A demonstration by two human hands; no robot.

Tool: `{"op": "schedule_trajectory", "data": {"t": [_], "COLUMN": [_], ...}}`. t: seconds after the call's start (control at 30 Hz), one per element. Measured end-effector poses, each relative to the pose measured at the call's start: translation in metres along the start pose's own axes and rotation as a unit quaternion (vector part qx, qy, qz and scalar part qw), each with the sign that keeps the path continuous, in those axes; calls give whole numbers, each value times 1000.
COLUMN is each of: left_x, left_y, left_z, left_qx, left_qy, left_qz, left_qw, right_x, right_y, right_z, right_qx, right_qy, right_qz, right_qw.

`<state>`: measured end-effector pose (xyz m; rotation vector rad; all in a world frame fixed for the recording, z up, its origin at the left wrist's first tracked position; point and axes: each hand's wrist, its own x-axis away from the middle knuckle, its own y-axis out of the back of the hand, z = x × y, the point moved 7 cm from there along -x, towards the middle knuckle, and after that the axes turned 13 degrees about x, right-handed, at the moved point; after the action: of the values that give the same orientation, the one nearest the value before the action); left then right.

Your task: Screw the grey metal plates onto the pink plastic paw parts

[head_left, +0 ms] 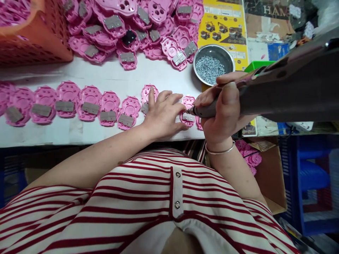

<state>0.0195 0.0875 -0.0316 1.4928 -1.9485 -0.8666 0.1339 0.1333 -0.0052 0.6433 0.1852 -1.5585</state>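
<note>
My right hand is wrapped round a dark grey electric screwdriver. Its bit points left and meets a pink plastic casing fitted with a grey metal plate, near the table's front edge. From the other side, my left hand reaches in with fingers spread. Its thumb and index fingertip touch the left edge of that casing. Beyond its fingers lies another pink casing, partly covered by the hand. One more casing shows only a sliver beside my right hand. Any screw under the bit is too small to make out.
A row of pink casings with metal plates runs leftward. Behind it are a heap of casings and an orange basket. A steel bowl of small screws stands beyond my right hand. A cardboard box sits below the table, right.
</note>
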Motion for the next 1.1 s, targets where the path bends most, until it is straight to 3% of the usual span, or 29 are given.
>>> {"op": "schedule_trajectory", "data": {"t": [0.13,0.4,0.6,0.9,1.1], "left_x": [0,0,1,4,4], "left_y": [0,0,1,2,-1], "left_z": [0,0,-1,-1,0], "left_qx": [5,6,-4,4,1], "left_qy": [-1,-3,-6,-7,-8], "left_qz": [-1,-4,4,9,-5], "left_qw": [1000,1000,1000,1000,1000], "right_x": [-1,2,0,-5,-6], "right_y": [7,9,5,17,20], "right_z": [4,0,5,33,39], "right_qx": [15,22,-38,-86,-129], "right_qy": [39,5,21,62,50], "right_qz": [-77,-70,-115,-67,-68], "right_qw": [996,997,992,992,988]}}
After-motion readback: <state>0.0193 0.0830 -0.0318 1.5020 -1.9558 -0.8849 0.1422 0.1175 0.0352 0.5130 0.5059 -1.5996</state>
